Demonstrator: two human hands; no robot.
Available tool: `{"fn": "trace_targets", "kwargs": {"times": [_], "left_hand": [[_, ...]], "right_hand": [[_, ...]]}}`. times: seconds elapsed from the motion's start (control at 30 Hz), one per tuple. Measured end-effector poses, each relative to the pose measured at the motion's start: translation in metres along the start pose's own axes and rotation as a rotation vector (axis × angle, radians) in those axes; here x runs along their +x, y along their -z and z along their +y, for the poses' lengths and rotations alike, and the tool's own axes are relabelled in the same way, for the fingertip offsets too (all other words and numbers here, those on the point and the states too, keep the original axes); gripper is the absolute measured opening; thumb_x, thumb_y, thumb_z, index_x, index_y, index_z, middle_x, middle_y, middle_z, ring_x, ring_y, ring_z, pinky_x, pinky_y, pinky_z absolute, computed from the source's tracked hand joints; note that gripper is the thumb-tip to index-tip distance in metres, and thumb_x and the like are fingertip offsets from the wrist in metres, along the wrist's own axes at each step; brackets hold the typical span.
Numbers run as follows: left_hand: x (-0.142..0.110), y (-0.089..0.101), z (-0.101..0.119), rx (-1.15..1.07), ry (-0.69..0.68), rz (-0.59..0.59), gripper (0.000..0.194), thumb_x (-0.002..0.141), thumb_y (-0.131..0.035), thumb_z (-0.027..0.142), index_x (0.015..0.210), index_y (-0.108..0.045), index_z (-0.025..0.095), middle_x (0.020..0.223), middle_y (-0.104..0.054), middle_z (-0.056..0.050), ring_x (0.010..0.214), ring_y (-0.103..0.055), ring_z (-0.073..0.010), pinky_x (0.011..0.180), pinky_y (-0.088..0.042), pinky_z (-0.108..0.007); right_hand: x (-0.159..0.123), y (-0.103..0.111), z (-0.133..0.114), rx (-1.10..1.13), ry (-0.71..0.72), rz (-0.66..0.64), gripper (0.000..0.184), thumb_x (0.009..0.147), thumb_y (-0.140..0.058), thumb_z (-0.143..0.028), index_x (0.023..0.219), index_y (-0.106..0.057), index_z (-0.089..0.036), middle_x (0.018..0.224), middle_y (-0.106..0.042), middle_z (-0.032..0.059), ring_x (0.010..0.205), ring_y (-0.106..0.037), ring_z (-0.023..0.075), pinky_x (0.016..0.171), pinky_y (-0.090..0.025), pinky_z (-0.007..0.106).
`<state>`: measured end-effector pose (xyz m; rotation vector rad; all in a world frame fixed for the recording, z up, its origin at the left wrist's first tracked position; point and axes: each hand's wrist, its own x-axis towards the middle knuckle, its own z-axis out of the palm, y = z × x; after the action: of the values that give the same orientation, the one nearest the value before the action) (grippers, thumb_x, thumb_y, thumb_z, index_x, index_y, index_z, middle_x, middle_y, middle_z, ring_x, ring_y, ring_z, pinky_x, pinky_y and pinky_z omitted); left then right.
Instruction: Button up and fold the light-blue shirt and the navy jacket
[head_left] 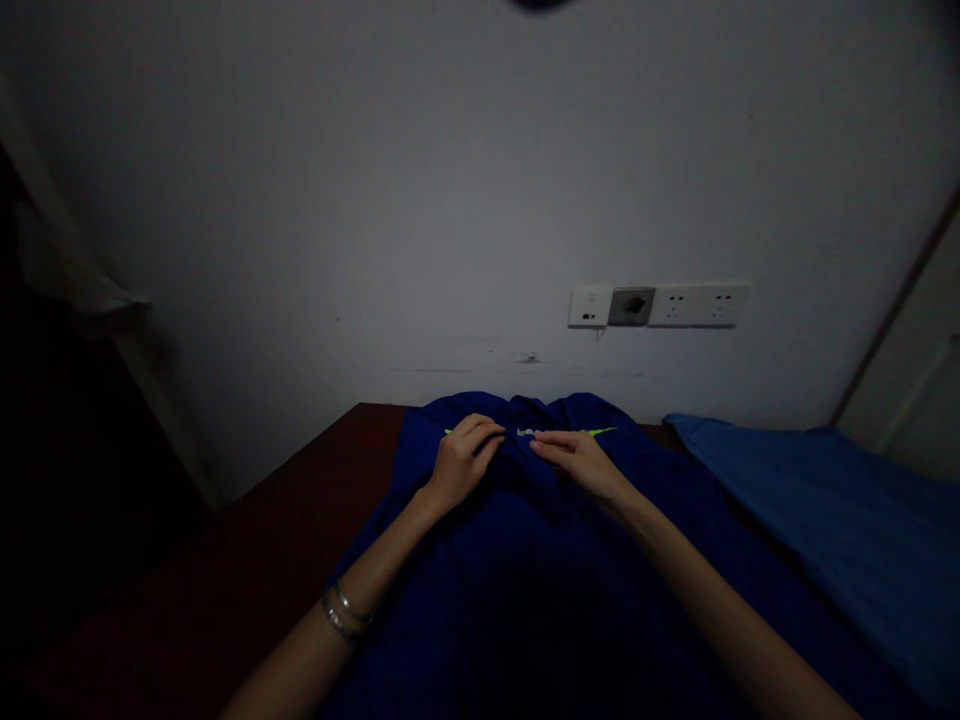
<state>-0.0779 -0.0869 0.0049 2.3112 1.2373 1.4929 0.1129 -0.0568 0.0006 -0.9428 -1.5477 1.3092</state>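
Bending over the spread fabric, the fingers of the person's left hand (463,455) and right hand (583,458) meet the far part of a deep-blue garment (480,570), which lies across the middle of the desk (337,465). Each grip is narrow, thumb near fingers; whether fabric is pinched between them, one cannot tell. Two silver bracelets (335,620) circle the left wrist.

Beyond the garment's far edge, the wall (450,200) closes off that side. Mounted on it, to the far right, are a white plate (588,307), a grey plate (631,307) and white sockets (696,306), well apart from the hands. A lighter blue cloth (817,500) takes up the right side, just beside the garment.

Pale lettering (523,433) shows between the hands, partly covered and too small to read, with a yellow-green mark (602,433) to its right.

The desk's dark red surface runs along the left, its far corner near the wall; the near left sinks into shadow.
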Motion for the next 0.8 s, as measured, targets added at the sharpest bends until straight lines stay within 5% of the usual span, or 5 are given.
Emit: {"fn": "trace_targets", "kwargs": {"times": [0.4, 0.8], "left_hand": [[-0.003, -0.005, -0.002, 0.085, 0.020, -0.102, 0.024, 0.080, -0.055, 0.036, 0.098, -0.059, 0.020, 0.094, -0.061, -0.007, 0.089, -0.056, -0.0189, 0.082, -0.042, -0.029], [0.006, -0.001, -0.001, -0.243, 0.172, -0.223, 0.027, 0.071, -0.063, 0.020, 0.096, -0.053, 0.018, 0.074, -0.056, 0.002, 0.070, -0.053, -0.0103, 0.065, -0.040, -0.021]], "right_hand": [[0.001, 0.001, 0.002, 0.110, -0.086, -0.025, 0.034, 0.060, -0.071, -0.040, 0.082, -0.068, -0.014, 0.058, -0.061, -0.0018, 0.046, -0.047, 0.0077, 0.044, -0.032, 0.020], [0.010, 0.009, 0.018, 0.088, -0.040, 0.004, 0.037, 0.054, -0.076, -0.035, 0.084, -0.070, -0.015, 0.073, -0.070, 0.0038, 0.064, -0.061, 0.0147, 0.067, -0.047, 0.029]]}}
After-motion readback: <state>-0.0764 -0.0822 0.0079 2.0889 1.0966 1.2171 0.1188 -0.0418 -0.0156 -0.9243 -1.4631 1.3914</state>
